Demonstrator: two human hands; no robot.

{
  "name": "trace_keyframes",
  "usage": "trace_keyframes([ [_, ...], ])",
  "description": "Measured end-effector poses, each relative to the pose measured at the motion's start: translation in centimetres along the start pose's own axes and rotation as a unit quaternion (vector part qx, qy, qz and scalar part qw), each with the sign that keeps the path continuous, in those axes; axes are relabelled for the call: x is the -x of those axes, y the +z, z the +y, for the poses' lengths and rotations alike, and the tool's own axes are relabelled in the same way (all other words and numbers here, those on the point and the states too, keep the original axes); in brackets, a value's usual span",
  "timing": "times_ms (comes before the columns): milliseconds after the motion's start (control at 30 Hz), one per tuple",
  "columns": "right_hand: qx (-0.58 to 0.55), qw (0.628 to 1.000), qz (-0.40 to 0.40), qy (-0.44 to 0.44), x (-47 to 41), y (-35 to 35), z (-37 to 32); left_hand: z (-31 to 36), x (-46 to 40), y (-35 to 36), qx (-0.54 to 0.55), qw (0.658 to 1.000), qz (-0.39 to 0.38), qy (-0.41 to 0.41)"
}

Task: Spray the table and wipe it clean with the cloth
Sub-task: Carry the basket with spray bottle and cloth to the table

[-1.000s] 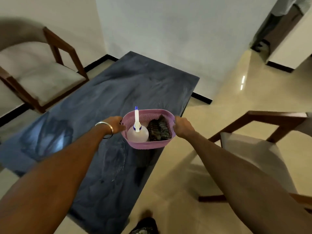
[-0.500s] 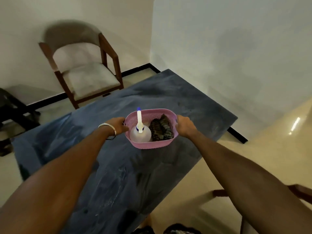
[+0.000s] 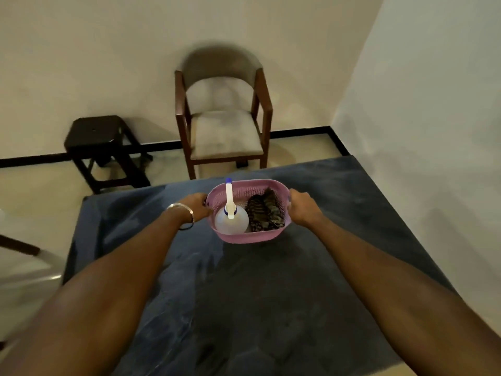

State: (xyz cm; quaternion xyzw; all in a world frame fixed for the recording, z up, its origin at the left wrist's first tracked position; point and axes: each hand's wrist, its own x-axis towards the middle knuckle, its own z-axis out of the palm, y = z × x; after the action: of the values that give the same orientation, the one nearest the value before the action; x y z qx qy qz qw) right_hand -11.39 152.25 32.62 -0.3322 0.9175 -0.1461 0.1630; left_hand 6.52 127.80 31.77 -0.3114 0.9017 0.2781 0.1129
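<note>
A pink plastic basket hangs over the dark blue-grey table, held at both ends. My left hand grips its left rim and my right hand grips its right rim. Inside, on the left, stands a clear spray bottle with a white nozzle and blue tip. A dark patterned cloth lies crumpled in the basket's right half. Whether the basket touches the tabletop cannot be told.
A wooden armchair with a grey cushion stands against the far wall beyond the table. A dark stool sits left of it. A white wall runs along the table's right side. Part of another chair shows at the left edge.
The view has swung left, so the armchair and stool now face me across the table. The basket stays held in both hands, now further over the tabletop.
</note>
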Motion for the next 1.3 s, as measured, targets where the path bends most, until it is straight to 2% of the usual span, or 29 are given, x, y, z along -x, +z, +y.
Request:
trace_keyframes([
  [167,-0.002,0.999,-0.026,-0.047,-6.6,-0.1,-0.1,-0.2,-3.4,0.2,0.02,0.997,0.028,-0.065],
  [500,0.002,0.997,-0.054,-0.047,-14.0,2.5,-1.0,-2.6,-8.4,0.1,0.029,0.993,0.027,-0.111],
  [900,-0.015,0.997,-0.069,-0.019,-16.2,3.9,-0.5,-3.0,-11.5,0.1,0.037,0.995,0.03,-0.093],
  [1300,-0.014,0.998,-0.057,0.001,-16.5,4.4,-0.9,-2.7,-11.1,0.9,0.079,0.988,0.062,-0.116],
])
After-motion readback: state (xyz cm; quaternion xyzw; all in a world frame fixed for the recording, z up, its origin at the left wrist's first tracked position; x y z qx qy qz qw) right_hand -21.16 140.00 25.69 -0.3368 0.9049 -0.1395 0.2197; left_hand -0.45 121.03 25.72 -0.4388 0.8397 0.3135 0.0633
